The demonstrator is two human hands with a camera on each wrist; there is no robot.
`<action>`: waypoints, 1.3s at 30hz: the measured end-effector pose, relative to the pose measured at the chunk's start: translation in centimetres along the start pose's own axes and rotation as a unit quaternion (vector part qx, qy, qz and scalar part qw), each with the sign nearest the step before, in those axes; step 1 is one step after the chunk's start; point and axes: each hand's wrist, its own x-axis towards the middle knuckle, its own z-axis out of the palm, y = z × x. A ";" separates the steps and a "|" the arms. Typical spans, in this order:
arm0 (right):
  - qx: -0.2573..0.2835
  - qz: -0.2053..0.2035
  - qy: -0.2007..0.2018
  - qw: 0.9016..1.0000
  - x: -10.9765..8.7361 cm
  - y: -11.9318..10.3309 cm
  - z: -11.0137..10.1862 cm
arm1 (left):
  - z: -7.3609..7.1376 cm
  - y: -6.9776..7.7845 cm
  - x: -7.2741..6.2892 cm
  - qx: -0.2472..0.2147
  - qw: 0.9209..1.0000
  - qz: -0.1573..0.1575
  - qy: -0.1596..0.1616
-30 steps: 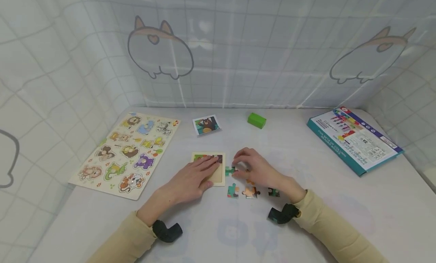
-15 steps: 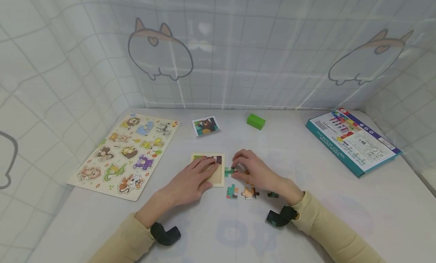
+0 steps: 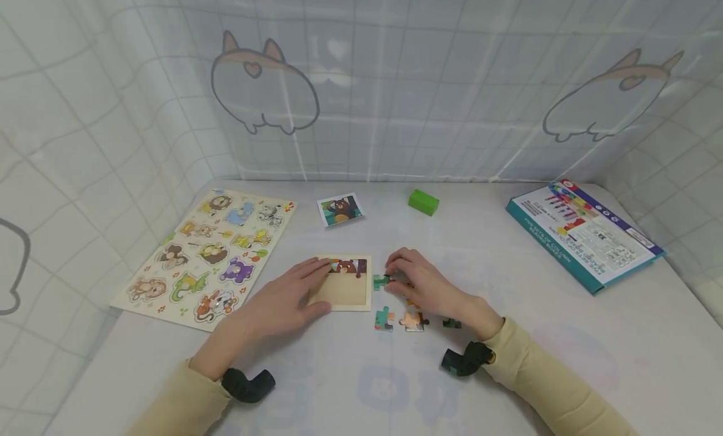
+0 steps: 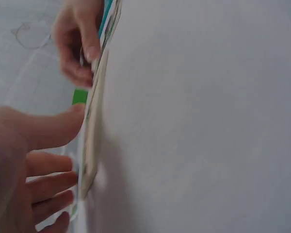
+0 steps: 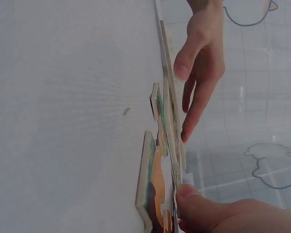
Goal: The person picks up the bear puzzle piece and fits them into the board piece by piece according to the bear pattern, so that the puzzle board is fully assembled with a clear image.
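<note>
A small wooden puzzle tray (image 3: pixel 341 295) lies in the middle of the table, with bear-picture pieces (image 3: pixel 346 266) along its far side and bare wood in front. My left hand (image 3: pixel 282 303) rests over the tray's left side, fingers extended and thumb spread at the near edge. Just right of the tray, my right hand (image 3: pixel 426 285) pinches a green puzzle piece (image 3: pixel 379 281) between thumb and curled fingers, the piece low at the table. Nearer me lie a green-and-orange piece (image 3: pixel 384 319), an orange piece (image 3: pixel 413 321) and a dark green piece (image 3: pixel 452 323). Another orange piece is partly hidden under the right hand.
An animal puzzle board (image 3: pixel 189 260) lies at the left. Behind the tray are a bear picture card (image 3: pixel 341 209) and a green block (image 3: pixel 423 202). A flat teal-edged box (image 3: pixel 587 235) lies at the right. Grid-patterned curtains (image 3: pixel 395 97) stand around the table.
My left hand has slid left across the tray, uncovering the bear pieces and the bare wood. The right hand has stayed at the green piece, almost still.
</note>
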 end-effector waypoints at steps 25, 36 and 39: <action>0.009 0.028 0.017 0.999 0.0 0.0 0.2 | -0.5 -1.0 -0.3 -0.048 0.998 0.003 -0.039; 0.009 0.022 0.026 0.999 0.1 0.1 0.2 | -0.6 -1.7 -0.2 -0.064 0.997 -0.001 -0.039; 0.012 0.023 0.027 0.999 0.2 0.0 0.0 | -0.6 -1.8 -0.1 -0.069 0.997 -0.002 -0.040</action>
